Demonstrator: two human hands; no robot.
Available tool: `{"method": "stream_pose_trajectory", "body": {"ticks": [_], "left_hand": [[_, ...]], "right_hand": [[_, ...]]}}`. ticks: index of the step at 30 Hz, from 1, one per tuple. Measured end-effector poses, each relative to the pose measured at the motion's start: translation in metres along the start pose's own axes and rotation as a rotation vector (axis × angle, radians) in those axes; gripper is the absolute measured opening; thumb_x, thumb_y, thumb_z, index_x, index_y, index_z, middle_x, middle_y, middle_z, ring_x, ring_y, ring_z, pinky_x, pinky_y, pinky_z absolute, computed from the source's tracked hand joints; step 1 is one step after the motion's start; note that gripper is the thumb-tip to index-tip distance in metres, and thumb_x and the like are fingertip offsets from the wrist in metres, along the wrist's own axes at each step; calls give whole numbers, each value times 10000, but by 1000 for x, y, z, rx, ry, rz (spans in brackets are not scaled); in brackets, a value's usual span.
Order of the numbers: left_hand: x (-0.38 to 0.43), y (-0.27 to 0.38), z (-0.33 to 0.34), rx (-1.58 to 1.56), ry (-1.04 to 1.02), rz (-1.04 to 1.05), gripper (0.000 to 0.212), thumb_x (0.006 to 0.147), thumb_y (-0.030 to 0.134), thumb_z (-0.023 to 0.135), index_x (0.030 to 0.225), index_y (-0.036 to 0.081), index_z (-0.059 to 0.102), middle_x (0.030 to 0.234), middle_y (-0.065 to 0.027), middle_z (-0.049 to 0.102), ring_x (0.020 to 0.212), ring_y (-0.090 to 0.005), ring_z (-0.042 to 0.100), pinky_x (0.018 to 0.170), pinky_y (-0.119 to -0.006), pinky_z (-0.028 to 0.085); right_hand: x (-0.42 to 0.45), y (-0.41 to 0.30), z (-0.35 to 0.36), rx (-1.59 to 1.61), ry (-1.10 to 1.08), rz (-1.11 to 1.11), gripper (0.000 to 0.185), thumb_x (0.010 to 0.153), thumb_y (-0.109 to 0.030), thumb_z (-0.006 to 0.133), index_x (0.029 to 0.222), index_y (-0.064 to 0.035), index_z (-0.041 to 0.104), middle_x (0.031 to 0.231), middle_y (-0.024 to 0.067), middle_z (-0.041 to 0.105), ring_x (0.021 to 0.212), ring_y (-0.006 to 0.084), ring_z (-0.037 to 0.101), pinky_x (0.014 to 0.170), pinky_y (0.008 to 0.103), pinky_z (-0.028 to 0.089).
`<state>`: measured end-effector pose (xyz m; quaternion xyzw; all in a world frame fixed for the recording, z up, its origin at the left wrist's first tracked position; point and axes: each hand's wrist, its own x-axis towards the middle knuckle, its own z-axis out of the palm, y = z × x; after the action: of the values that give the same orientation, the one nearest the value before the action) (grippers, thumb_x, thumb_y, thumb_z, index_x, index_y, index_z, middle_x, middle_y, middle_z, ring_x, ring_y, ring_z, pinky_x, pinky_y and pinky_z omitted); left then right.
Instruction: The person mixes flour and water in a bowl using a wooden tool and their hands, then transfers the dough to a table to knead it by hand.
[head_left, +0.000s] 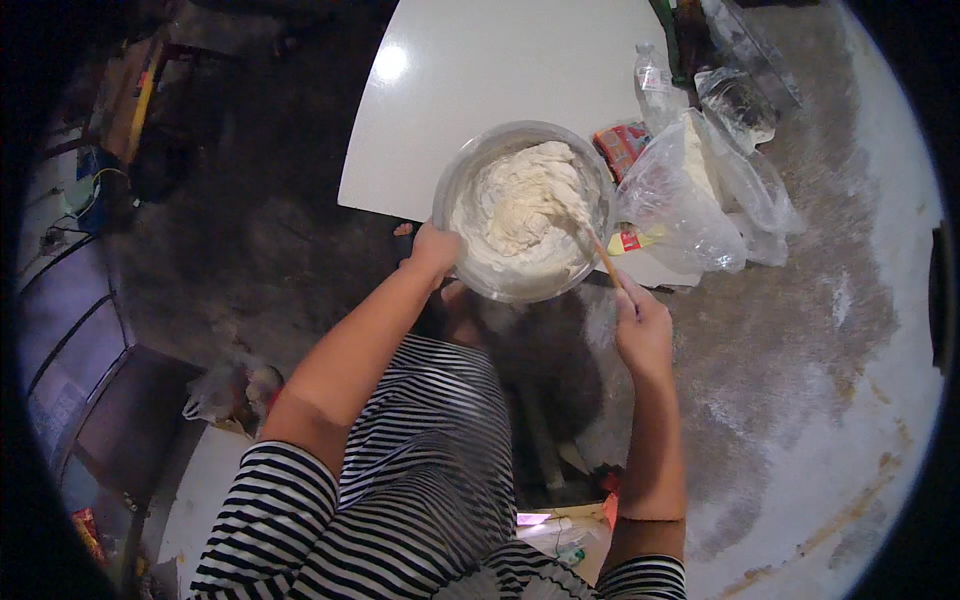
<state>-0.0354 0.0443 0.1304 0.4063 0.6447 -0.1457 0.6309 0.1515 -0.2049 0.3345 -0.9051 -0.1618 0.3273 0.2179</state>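
A round metal bowl (451, 196) stands at the near edge of a white table (510, 60), partly over the edge. Sticky, pale dough (525, 195) with loose flour around it fills much of the bowl. My left hand (433, 253) grips the bowl's rim at the lower left. In my right hand (643, 319) is a thin wooden stick (604, 261), perhaps chopsticks, which slants over the bowl's right rim. Its far end is hidden in the dough, and part of the dough clings to it.
Right of the bowl lie a clear plastic bag (682, 202) with pale contents, a red packet (624, 147), a yellow-and-red wrapper (636, 239) and a clear plastic bottle (652, 82). A chair (82, 330) stands at the left. Another plastic bag (217, 394) rests behind my left arm.
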Motion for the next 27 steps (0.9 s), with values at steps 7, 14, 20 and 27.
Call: {"method": "stream_pose_trajectory", "body": {"ticks": [7,14,20,27], "left_hand": [[14,-9,12,-62,-75,36,613,919,43,622,1527,-33,615,1321,-243,744,1138,-381,762,846,-478,640],[-6,4,18,-18,39,-75,567,907,49,647,1464,-50,661,1277,-258,762,1087,-404,773,844,-483,630],[32,-36,1,-62,5,96,577,903,65,671,1466,-59,646,1259,-235,771,1056,-401,783,841,-478,631],[10,-7,29,-39,-22,2,607,902,68,669,1492,-63,620,1256,-226,768,1050,-376,789,853,-437,627]], "right_hand": [[-12,2,-5,-600,-277,226,435,1077,-280,624,1497,-313,731,1213,218,802,1108,482,754,967,562,607],[-27,26,22,-758,-427,219,435,1081,-350,594,1498,-298,705,1114,204,825,1028,432,797,919,575,622],[-10,-12,66,-471,-256,23,380,1082,-307,627,1429,-231,760,1075,210,809,985,453,771,873,582,604],[22,-22,47,-337,-260,131,378,1084,-329,653,1367,-123,795,1173,244,804,1126,444,760,979,526,597]]}}
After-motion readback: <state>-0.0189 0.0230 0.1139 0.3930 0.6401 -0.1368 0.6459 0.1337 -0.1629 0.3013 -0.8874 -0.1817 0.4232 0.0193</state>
